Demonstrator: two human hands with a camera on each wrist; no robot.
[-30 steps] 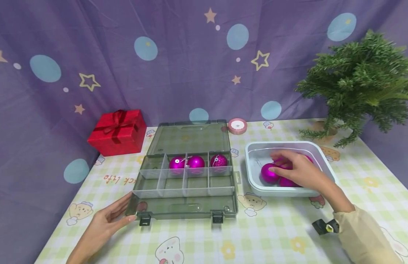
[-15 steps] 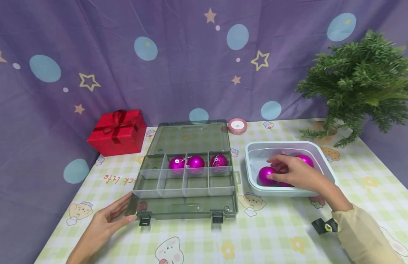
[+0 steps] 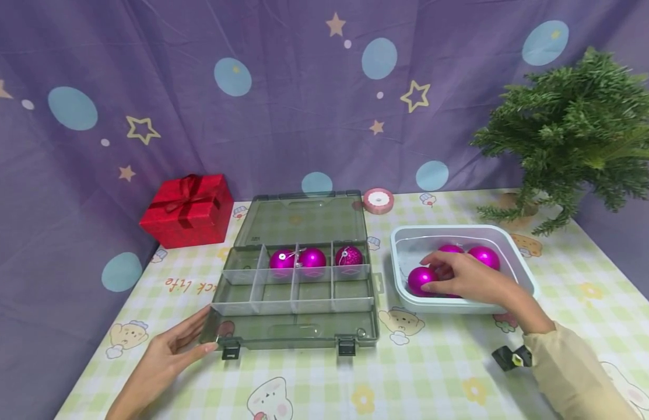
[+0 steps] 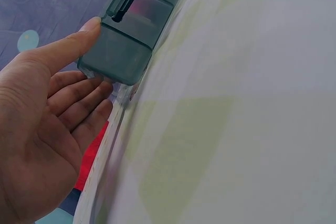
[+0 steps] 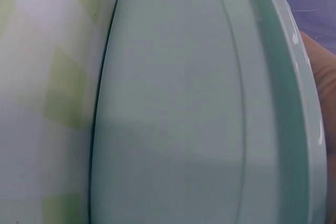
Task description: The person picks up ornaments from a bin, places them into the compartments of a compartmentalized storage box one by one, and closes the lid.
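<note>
My left hand rests at the near left corner of a smoky grey compartment box, its thumb on the front edge and its fingers along the side. The lid stands open at the back. Three magenta Christmas balls lie in its back row; the one on the right is a glittery ball. My right hand is inside a pale blue tub, with thumb and fingertips pinching a magenta Christmas ball. Two more balls, a rear ball and a right ball, show beyond the hand; another is mostly hidden under it.
A red gift box stands at the back left. Behind the compartment box lies a pink ribbon roll. A small artificial pine tree rises at the back right, its low branches close to the tub. A purple curtain hangs behind the table.
My right hand and the ball at its fingertips have shifted slightly left and towards the front inside the tub, uncovering the balls behind. My left hand has stayed at the box corner.
</note>
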